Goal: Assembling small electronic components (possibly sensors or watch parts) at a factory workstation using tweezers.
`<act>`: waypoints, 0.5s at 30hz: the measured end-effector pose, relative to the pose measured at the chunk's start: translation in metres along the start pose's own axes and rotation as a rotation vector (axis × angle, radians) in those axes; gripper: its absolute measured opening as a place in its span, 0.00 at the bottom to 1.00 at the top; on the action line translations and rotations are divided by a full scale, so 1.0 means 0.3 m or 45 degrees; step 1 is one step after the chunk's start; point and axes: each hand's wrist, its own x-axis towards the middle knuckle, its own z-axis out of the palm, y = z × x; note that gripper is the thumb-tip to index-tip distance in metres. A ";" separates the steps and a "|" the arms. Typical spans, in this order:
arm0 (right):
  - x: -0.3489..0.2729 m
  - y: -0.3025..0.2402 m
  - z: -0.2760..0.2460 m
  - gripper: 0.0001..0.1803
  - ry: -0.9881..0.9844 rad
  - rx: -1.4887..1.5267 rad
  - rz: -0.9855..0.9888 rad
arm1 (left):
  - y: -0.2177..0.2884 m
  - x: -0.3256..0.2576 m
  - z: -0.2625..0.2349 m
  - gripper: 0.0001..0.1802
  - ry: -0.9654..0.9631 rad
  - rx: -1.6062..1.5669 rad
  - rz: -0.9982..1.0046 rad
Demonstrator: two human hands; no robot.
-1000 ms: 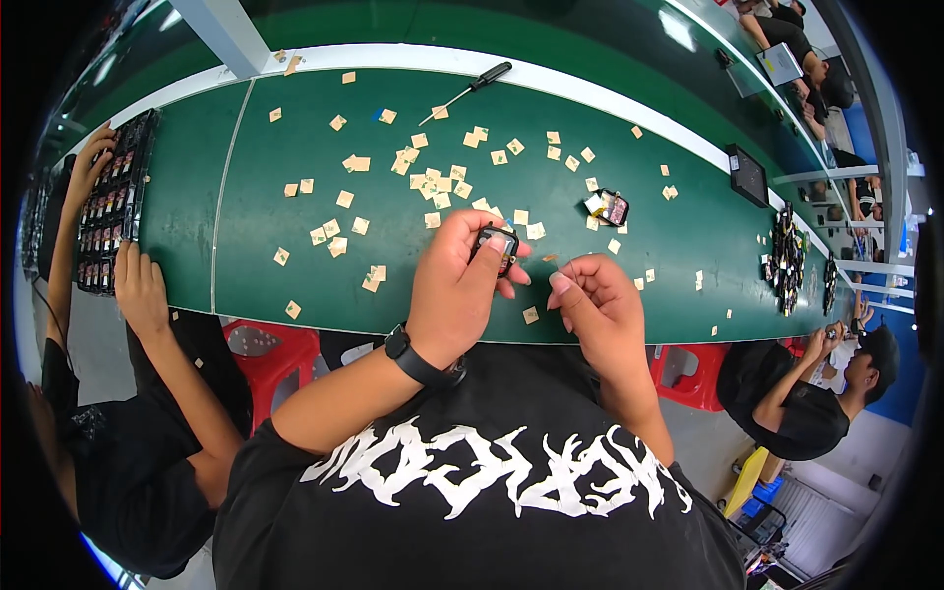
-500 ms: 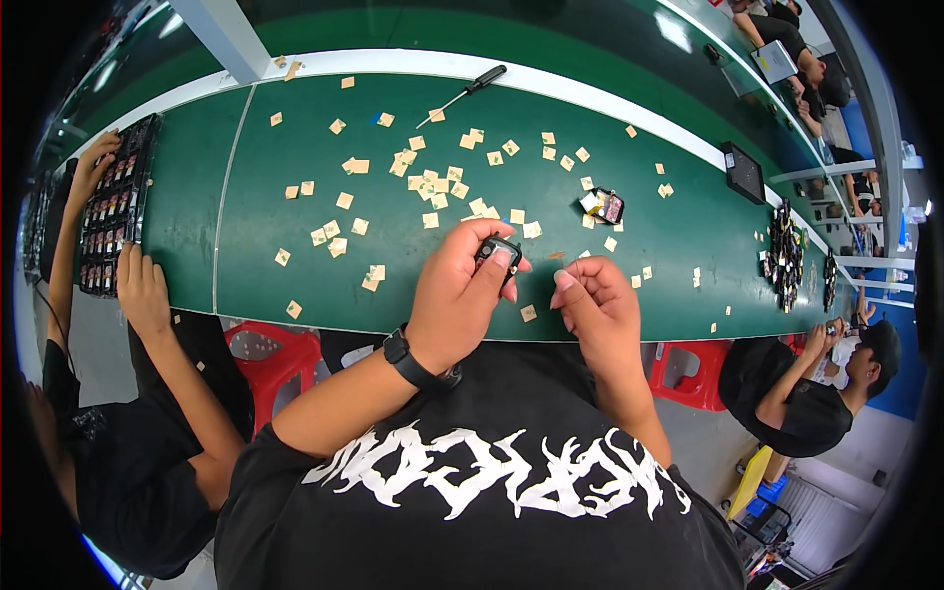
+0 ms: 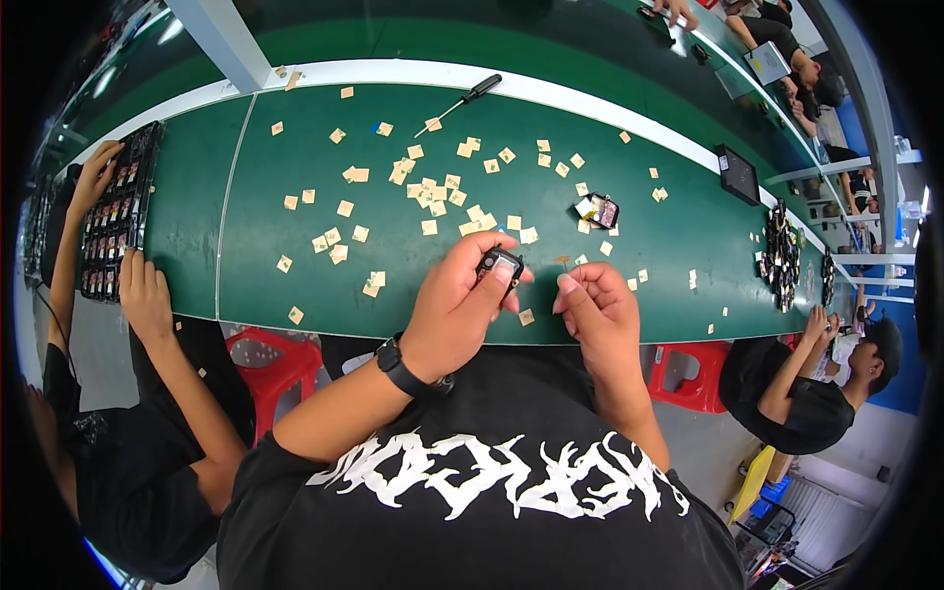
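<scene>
Here | tan squares (image 3: 430,227) on green table (image 3: 265,206) | red stools (image 3: 260,385) | left grip (image 3: 452,307) pinches device (image 3: 487,263); right grip (image 3: 603,305), brown strip (image 3: 561,260)

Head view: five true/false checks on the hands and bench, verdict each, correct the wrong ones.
1. The person's left hand holds a small black rounded-square device. True.
2. The person's right hand grips that device too. False: the right hand is apart from it; whether it pinches something thin is unclear.
3. Small square tan paper pieces lie scattered on the green table. True.
4. The black-handled screwdriver with a thin metal shaft lies beside the left wrist. False: the screwdriver lies at the far side, its handle on the white edge strip.
5. A second black-rimmed case lies on the table beyond the right hand. True.
</scene>
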 end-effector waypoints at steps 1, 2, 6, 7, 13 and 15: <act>0.000 0.000 -0.002 0.05 -0.007 0.024 0.002 | 0.005 -0.003 -0.003 0.17 -0.002 -0.001 0.000; 0.000 0.000 -0.004 0.05 -0.014 0.047 0.005 | 0.013 -0.006 -0.008 0.21 -0.052 0.124 0.052; 0.001 -0.011 0.001 0.05 -0.012 0.059 0.028 | 0.060 -0.031 -0.036 0.28 -0.172 0.482 0.042; 0.004 -0.010 0.002 0.05 -0.014 0.055 0.034 | 0.067 -0.036 -0.039 0.28 -0.169 0.482 0.041; 0.014 -0.010 -0.001 0.06 -0.039 0.019 0.061 | 0.071 -0.060 -0.050 0.27 -0.248 0.362 0.008; 0.019 -0.010 -0.008 0.06 -0.046 0.018 0.072 | 0.079 -0.063 -0.053 0.28 -0.300 0.224 -0.173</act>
